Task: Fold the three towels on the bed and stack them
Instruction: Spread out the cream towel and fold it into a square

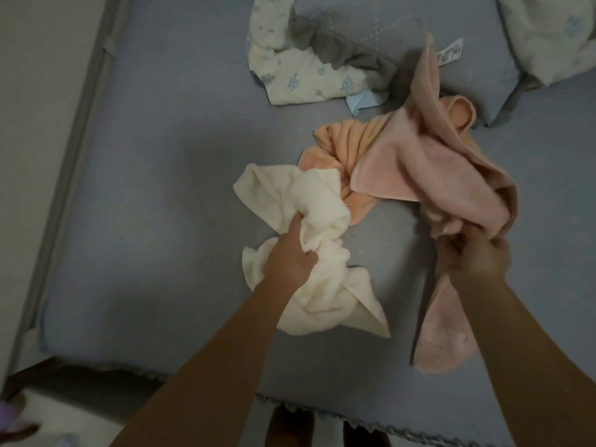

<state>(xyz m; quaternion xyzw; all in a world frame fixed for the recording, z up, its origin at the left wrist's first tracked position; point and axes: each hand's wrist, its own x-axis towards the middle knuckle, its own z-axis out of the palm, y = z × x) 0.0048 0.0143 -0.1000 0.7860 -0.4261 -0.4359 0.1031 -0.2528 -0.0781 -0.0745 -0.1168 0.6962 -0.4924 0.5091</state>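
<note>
Plenty of bare bed (145,188) left of the cream towel (309,253), open right out to the edge. Right of it, blocked by the orange towel (342,146) and the pink towel (435,175). Beyond it, a floral quilt (290,72) and a pillow (435,37).

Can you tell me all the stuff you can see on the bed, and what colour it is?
cream towel: one, cream white, crumpled near the middle of the bed, gripped by the left hand.
pink towel: one, pink, lifted up at the right, gripped by the right hand.
orange towel: one, peach orange, crumpled on the bed under the pink towel's edge.
floral quilt: one, cream with blue flowers and a grey ruffle, at the far side.
pillow: one, blue-grey with a white tag, far right.
bed: one, blue-grey cover.
left hand: one, holding the cream towel.
right hand: one, holding the pink towel.
</note>
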